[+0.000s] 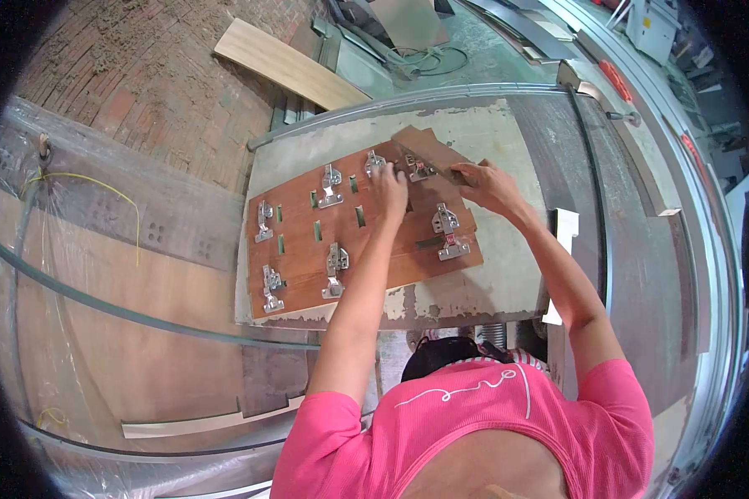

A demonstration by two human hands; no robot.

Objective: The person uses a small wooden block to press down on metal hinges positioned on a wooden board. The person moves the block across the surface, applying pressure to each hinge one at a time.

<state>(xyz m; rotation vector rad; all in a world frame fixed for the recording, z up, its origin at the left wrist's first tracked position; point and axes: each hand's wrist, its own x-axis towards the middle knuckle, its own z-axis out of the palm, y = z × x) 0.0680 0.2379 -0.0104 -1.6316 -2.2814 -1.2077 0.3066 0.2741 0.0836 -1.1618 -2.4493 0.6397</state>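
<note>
My right hand [489, 188] grips the end of a narrow brown wooden strip [431, 151], which is raised and tilted over the far right part of a reddish-brown panel [300, 237]. Bent fingers of my left hand [389, 193] are at a metal cabinet hinge [374, 161] near the panel's far edge; whatever lies between them is hidden. Another hinge [418, 168] is partly covered by the strip. Several more hinges lie on the panel, among them one at the right [448, 231] and one at the near middle [335, 269]. Small rectangular slots [359, 216] run through the panel.
The panel lies on a worn, pale-topped table [508, 274]. A light wooden plank [291, 65] leans beyond the far edge, by a brick floor [141, 125]. Plastic-wrapped sheets [200, 333] stand at the left. Metal rails [641, 91] and a red-handled tool [616, 81] are at the right.
</note>
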